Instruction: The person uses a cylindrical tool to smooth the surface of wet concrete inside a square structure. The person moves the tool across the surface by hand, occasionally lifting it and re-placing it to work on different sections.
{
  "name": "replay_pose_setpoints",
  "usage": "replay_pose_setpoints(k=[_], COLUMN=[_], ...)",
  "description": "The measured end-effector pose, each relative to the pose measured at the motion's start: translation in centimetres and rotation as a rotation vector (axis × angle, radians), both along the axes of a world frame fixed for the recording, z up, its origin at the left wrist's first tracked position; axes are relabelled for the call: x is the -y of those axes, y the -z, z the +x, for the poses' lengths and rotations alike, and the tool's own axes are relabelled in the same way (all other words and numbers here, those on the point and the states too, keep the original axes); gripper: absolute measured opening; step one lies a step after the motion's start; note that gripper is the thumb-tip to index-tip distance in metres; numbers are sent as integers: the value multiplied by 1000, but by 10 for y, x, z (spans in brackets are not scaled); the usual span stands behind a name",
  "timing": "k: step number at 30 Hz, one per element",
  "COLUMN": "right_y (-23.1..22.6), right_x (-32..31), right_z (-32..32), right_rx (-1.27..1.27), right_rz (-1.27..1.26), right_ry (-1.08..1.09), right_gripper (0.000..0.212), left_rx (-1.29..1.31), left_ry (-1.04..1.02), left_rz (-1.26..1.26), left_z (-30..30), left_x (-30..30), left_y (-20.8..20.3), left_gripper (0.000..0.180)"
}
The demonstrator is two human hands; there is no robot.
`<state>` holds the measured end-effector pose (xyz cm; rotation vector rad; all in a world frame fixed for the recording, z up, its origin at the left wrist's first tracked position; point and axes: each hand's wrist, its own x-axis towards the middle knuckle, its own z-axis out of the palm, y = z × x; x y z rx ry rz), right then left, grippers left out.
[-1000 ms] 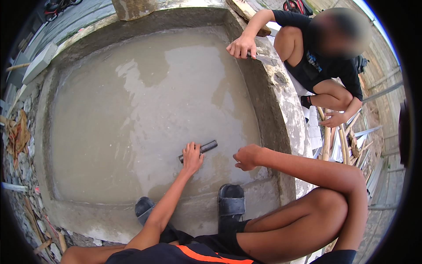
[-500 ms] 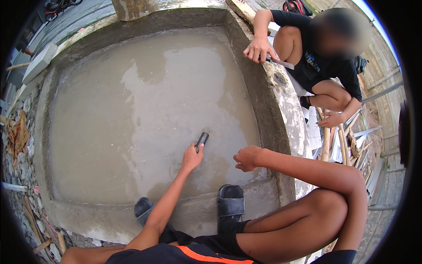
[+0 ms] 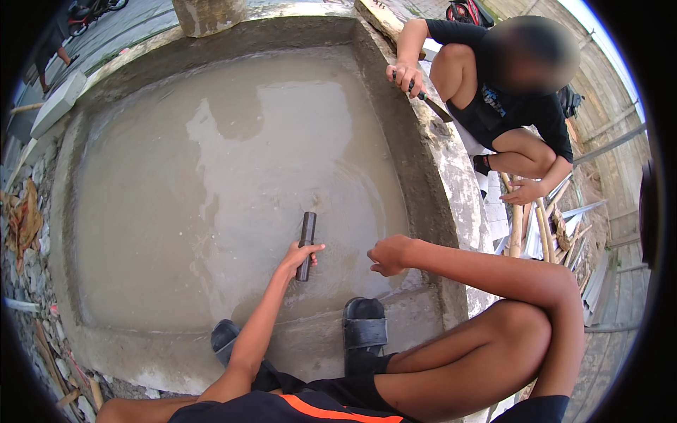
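In my left hand (image 3: 296,258) is a short dark cylinder (image 3: 307,227), with a lighter stripe along it; it looks like a piece of pipe. My fingers wrap round its lower half, and it points away from me over wet grey slurry or murky water (image 3: 155,190) in a shallow concrete basin (image 3: 77,218). Loosely curled, my right hand (image 3: 389,255) hangs above the same wet surface near the right wall, apart from the cylinder. Nothing shows in its fingers, though the palm side is hidden.
Beyond the right wall (image 3: 451,176) a person (image 3: 508,120) crouches, holding a dark-handled, flat-bladed tool (image 3: 430,106) over its top. A concrete post (image 3: 208,15) stands at the far edge. Rubble (image 3: 35,240) lies along the left. My sandals (image 3: 364,324) are at the near edge.
The cylinder has come nearer to me and turned more upright in the picture, showing more of its length. The other person's tool has tilted. My right hand is almost unmoved.
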<state>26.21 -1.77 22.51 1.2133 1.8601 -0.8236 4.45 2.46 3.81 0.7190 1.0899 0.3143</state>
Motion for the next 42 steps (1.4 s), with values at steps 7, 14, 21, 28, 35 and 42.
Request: replay_pose_setpoints(k=[7,14,21,28,35,42], right_y=[-8,-6,-10,-8,7,1], right_x=[2,3,0,3,1,-2], right_z=[2,4,-2,-3,5,-3], right_rx=[1,10,-8,-23,-38,-44], right_rz=[24,22,17,18,56,56], right_ry=[38,1,5,11,-3,-10], right_gripper=[36,35,38,39,37,37], left_rx=[98,-64,104,-162,-552,-611], left_ry=[18,104,-30,128,277,322], left_rz=[69,208,13,221,877,862], left_z=[11,13,7,15,25,22], left_x=[10,8,1,6,4,11], left_y=[6,3,1,0,-27,-26], left_gripper=[27,35,38,42,40,45])
